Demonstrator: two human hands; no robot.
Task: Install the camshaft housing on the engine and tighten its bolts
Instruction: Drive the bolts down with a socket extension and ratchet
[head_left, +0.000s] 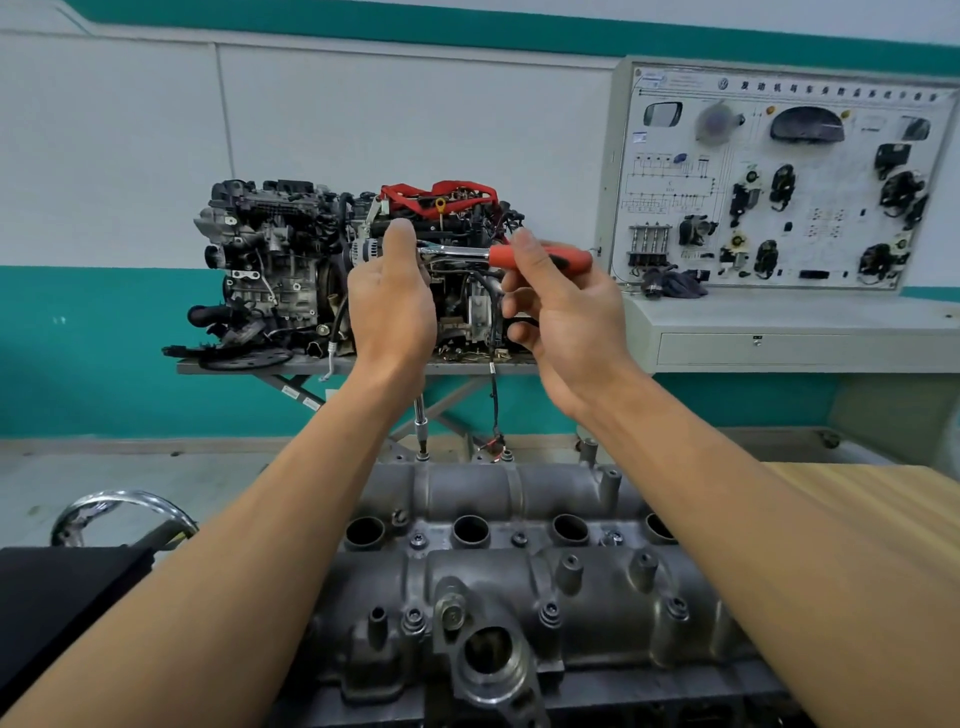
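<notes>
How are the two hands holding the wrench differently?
The left hand wraps the shiny metal head of the ratchet; the right hand pinches its red handle. The left hand stands upright, thumb on top; the right hand tilts, lower fingers curled loose. Both are bare and raised above the camshaft housing.

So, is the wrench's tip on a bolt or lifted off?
On: the extension bar of the wrench drops from under the left hand and its tip meets a bolt at the camshaft housing's far edge.
</notes>
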